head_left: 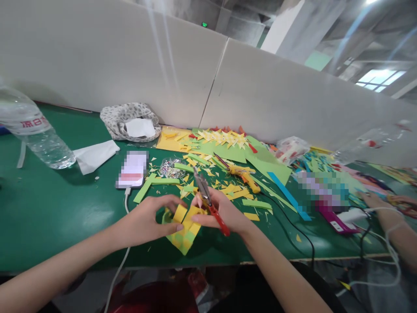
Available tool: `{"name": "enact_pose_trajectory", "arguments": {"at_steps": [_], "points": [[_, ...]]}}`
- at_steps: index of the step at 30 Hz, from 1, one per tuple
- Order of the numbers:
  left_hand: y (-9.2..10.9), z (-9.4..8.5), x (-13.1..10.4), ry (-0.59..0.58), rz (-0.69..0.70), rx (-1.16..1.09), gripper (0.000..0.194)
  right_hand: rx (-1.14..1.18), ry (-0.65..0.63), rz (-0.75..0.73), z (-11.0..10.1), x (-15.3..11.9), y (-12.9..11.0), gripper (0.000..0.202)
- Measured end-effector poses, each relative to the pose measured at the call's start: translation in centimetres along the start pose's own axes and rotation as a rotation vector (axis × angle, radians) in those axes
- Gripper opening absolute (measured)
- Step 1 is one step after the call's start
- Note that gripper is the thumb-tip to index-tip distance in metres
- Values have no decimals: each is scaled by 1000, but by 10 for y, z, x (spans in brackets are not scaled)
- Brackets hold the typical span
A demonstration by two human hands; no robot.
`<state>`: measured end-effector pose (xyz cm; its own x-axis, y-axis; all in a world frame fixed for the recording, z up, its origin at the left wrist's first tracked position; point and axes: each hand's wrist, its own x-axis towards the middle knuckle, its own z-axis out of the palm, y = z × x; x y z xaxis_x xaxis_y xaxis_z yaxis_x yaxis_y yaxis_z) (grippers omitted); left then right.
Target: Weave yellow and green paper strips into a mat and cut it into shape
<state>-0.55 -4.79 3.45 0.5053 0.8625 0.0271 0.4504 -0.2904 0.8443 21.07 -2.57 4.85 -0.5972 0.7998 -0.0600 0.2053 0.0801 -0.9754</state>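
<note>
Between my hands, over the table's front edge, is a folded piece woven from yellow and green paper strips (186, 235). My left hand (148, 220) grips its left side, thumb in front and fingers behind. On the right, the fingers of my right hand (219, 211) pinch the same piece by its upper yellow strips. A pair of scissors with red handles (219, 220) also rests in my right hand, blades pointing up and away. Part of the scissors' handle is hidden by my fingers. Yellow paper scraps (234, 191) lie just beyond.
A glue gun (243, 174) with a black cord lies behind my right hand. A charging phone (133, 168), a tilted water bottle (42, 130) and a cloth bag (125, 114) are to the left. Yellow paper stars (223, 138) lie by the partition. Another person's arm (387, 217) reaches in from the right.
</note>
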Motion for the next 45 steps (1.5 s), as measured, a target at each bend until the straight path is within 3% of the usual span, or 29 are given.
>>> {"name": "enact_pose_trajectory", "arguments": {"at_steps": [2,4,9,11,16,21,34,45], "points": [[-5,6,1,-34,-43,-54,24,-20,79,-4,5,4,6,32],[-13,11,4,-29,-74,-128,20,-41,167,-44,9,10,14,30],[-25,9,14,190,-208,-496,31,-167,594,-168,12,14,18,27],[-23,4,17,286,-262,-632,32,-297,673,-144,14,10,13,27],[-18,-4,19,428,-407,-777,31,-799,583,14,26,3,9,31],[-24,-1,18,394,-324,-789,32,-1086,548,45,28,6,24,34],[-31,2,19,310,-286,-833,29,-1308,593,-57,20,4,32,35],[-27,5,18,361,-351,-816,26,-1341,590,-90,23,4,33,37]]}}
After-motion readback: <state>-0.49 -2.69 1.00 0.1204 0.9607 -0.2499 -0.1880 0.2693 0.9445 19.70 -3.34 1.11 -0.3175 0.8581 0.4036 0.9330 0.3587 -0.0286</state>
